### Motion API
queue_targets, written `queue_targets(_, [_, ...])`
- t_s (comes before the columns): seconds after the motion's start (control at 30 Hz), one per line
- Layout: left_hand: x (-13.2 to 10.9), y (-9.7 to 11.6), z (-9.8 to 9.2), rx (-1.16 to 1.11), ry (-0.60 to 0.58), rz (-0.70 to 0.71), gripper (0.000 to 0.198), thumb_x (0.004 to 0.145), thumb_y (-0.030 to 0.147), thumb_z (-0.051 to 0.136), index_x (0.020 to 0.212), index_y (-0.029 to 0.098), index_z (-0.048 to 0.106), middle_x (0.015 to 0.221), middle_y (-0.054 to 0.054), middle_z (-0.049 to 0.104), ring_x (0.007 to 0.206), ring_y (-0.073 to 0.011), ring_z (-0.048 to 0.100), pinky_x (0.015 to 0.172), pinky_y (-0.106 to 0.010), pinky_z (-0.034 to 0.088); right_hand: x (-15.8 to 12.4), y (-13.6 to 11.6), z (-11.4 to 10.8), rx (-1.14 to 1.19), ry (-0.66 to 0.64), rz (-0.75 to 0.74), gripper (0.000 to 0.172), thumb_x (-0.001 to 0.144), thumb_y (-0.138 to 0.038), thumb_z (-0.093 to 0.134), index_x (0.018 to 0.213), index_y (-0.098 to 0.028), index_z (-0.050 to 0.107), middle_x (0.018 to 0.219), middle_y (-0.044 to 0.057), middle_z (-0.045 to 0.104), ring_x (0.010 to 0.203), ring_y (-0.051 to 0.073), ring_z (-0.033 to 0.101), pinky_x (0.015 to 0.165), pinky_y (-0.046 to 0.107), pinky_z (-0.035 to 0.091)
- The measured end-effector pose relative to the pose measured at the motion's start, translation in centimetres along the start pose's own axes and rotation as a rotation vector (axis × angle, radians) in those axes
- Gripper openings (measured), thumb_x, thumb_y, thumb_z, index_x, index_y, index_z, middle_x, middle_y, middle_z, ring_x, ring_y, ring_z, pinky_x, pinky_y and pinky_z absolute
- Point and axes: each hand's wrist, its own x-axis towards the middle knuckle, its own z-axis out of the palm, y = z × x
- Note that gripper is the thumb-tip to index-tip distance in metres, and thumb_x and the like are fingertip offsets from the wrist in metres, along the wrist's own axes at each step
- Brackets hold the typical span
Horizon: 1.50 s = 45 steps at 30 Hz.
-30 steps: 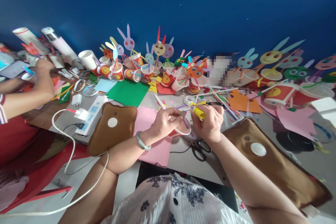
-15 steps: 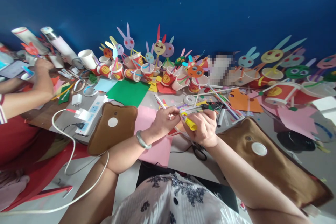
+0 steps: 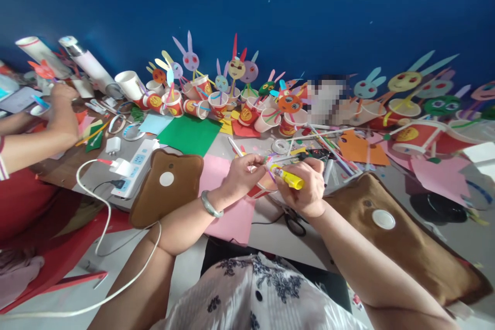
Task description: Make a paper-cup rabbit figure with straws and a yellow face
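Note:
My right hand [image 3: 303,188] is closed around a yellow glue tube [image 3: 288,177], which lies tilted with its narrow end toward my left hand. My left hand [image 3: 243,175] has its fingertips pinched together; a small green bit shows at them, and a purple strip runs down between the hands. Whether that strip is in the left fingers is hard to tell. Under both hands a red and white paper cup [image 3: 261,185] is partly hidden. A white pen-like stick [image 3: 235,147] shows just behind the left hand.
Paper cups with rabbit faces [image 3: 218,100] line the blue wall. Brown cushions [image 3: 174,188] lie on both sides, near a power strip [image 3: 135,170]. Black scissors [image 3: 294,223] rest by my right wrist. At far left, another person's arm [image 3: 58,131] reaches over the table.
My right hand and the yellow tube have moved slightly right, and the tube lies flatter. The gap between my hands is wider, showing more of the cup and the purple strip.

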Motion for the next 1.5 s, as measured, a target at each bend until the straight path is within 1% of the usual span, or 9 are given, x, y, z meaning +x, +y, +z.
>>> queue_targets(0.3, [-0.2, 0.9, 0.0, -0.001, -0.023, 0.035, 0.011, 0.079, 0.013, 0.068, 0.086, 0.015, 0.075, 0.087, -0.005, 0.078, 0.083, -0.0161, 0.073, 0.079, -0.027, 0.056, 0.4, -0.2, 0.0, -0.139, -0.065, -0.099, 0.023, 0.09, -0.021, 0.067, 0.107, -0.021, 0.051, 0.075, -0.001, 0.068, 0.06, 0.015, 0.057, 0.08, 0.036, 0.039])
queue_targets(0.5, [0.0, 1.0, 0.0, -0.022, 0.007, -0.082, 0.007, 0.077, 0.014, 0.071, 0.083, 0.015, 0.075, 0.083, -0.004, 0.078, 0.077, -0.0152, 0.07, 0.074, -0.026, 0.055, 0.1, 0.1, 0.1, -0.187, -0.069, -0.007, 0.022, 0.091, -0.022, 0.066, 0.109, -0.022, 0.053, 0.079, 0.0, 0.071, 0.061, 0.016, 0.06, 0.081, 0.037, 0.038])
queue_targets(0.67, [0.1, 0.6, 0.0, -0.034, 0.057, -0.095, 0.011, 0.077, 0.013, 0.07, 0.085, 0.014, 0.076, 0.081, -0.004, 0.077, 0.076, -0.0149, 0.07, 0.07, -0.024, 0.054, -0.2, 1.0, 0.0, -0.152, 0.06, 0.116, 0.025, 0.092, -0.023, 0.064, 0.113, -0.022, 0.051, 0.083, 0.002, 0.071, 0.064, 0.019, 0.063, 0.081, 0.041, 0.041])
queue_targets(0.83, [0.2, 0.0, 0.0, -0.052, 0.025, -0.058, 0.013, 0.075, 0.008, 0.066, 0.082, 0.015, 0.074, 0.084, -0.002, 0.078, 0.078, -0.0138, 0.07, 0.073, -0.023, 0.054, 0.1, 0.0, -0.1, -0.025, -0.047, -0.008, 0.023, 0.091, -0.023, 0.065, 0.108, -0.023, 0.05, 0.081, 0.0, 0.071, 0.062, 0.016, 0.062, 0.079, 0.039, 0.042])
queue_targets(1.0, [0.1, -0.1, -0.1, -0.029, -0.001, -0.018, 0.009, 0.078, 0.015, 0.07, 0.085, 0.015, 0.075, 0.084, -0.003, 0.078, 0.079, -0.0145, 0.07, 0.075, -0.025, 0.054, 0.4, -0.2, 0.2, -0.143, -0.094, -0.076, 0.022, 0.09, -0.02, 0.066, 0.107, -0.023, 0.052, 0.077, -0.001, 0.071, 0.062, 0.015, 0.059, 0.081, 0.037, 0.04])
queue_targets(1.17, [-0.1, 0.2, 0.1, -0.012, 0.014, -0.042, 0.011, 0.078, 0.015, 0.07, 0.087, 0.015, 0.076, 0.086, -0.005, 0.078, 0.081, -0.0157, 0.071, 0.074, -0.025, 0.054, 0.1, 1.2, -0.1, -0.202, 0.012, 0.066, 0.028, 0.088, -0.018, 0.065, 0.112, -0.024, 0.052, 0.082, 0.001, 0.072, 0.063, 0.018, 0.062, 0.08, 0.038, 0.041])
queue_targets(1.27, [0.1, 0.3, 0.0, -0.043, 0.034, -0.097, 0.008, 0.077, 0.016, 0.071, 0.083, 0.015, 0.075, 0.081, -0.004, 0.076, 0.076, -0.0147, 0.069, 0.071, -0.024, 0.053, -0.1, 1.4, -0.1, -0.096, 0.078, 0.043, 0.032, 0.085, -0.021, 0.068, 0.113, -0.024, 0.051, 0.078, 0.0, 0.07, 0.059, 0.018, 0.061, 0.079, 0.039, 0.043])
queue_targets(1.4, [0.3, 0.4, -0.1, -0.087, 0.023, -0.113, 0.009, 0.075, 0.016, 0.07, 0.083, 0.014, 0.075, 0.081, -0.003, 0.076, 0.073, -0.0129, 0.067, 0.069, -0.023, 0.052, -0.1, 0.8, 0.2, -0.024, -0.041, -0.01, 0.029, 0.086, -0.021, 0.068, 0.109, -0.025, 0.051, 0.076, -0.002, 0.07, 0.059, 0.016, 0.061, 0.081, 0.038, 0.042])
queue_targets(1.5, [0.2, 0.2, 0.0, -0.071, 0.02, -0.097, 0.009, 0.074, 0.017, 0.071, 0.082, 0.014, 0.074, 0.076, -0.002, 0.074, 0.069, -0.012, 0.065, 0.066, -0.023, 0.05, -0.2, 0.9, 0.4, -0.085, -0.069, 0.0, 0.027, 0.086, -0.019, 0.068, 0.107, -0.025, 0.052, 0.077, -0.002, 0.071, 0.061, 0.016, 0.061, 0.082, 0.038, 0.041])
